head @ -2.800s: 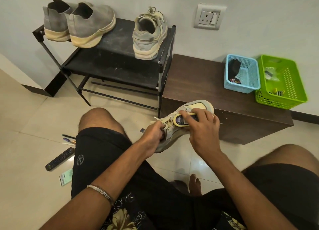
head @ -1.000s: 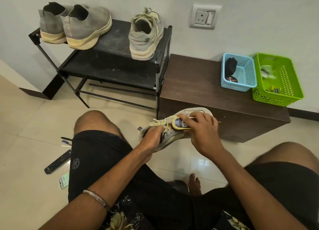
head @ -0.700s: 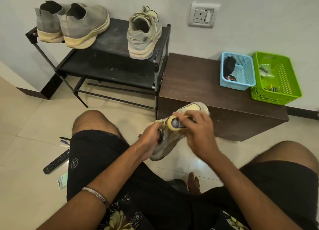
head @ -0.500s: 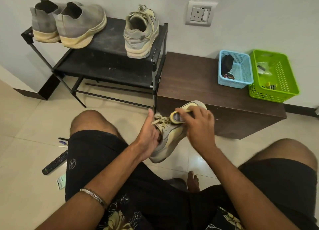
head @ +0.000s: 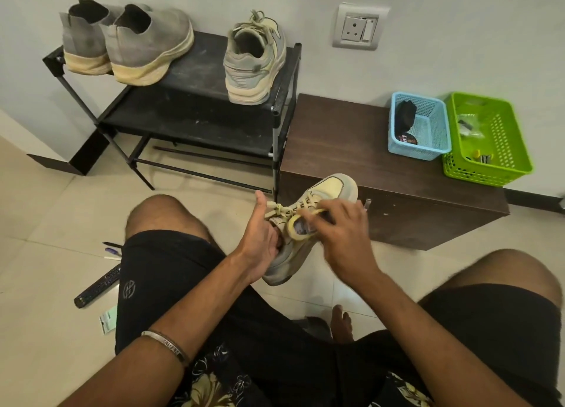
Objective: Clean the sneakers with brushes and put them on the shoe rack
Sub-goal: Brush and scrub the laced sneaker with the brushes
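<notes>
Versus half a second back: right hand [head: 342,238] has slid down from the toe toward the laces, blurred with motion, fingers curled round the yellow-rimmed brush [head: 301,228] pressed on the tongue area of the sneaker [head: 308,232]. Left hand [head: 260,238] holds as before, fingers hooked inside the sneaker's collar, thumb sticking up; sneaker tilted, toe pointing away from the hands, heel hanging just below the left palm, between the knees. Readable text: bracelet [head: 166,344] on the left wrist has engraved letters, too small to be sure; label on the brush back is blurred; a round tin [head: 408,139] in the blue basket [head: 428,150] shows writing, unreadable. Beyond the left hand: black shoe rack [head: 195,107] with a grey slip-on pair [head: 128,44] and the matching laced sneaker [head: 255,59] on top. Beyond the right hand: dark brown table [head: 351,150] carrying the blue basket and, touching it, a green basket [head: 489,168]. Wall socket [head: 359,27] above. Left of the left arm, on the floor: remote [head: 97,286], pens [head: 111,250], a small packet [head: 108,319]. Right hand covers most of the brush.
</notes>
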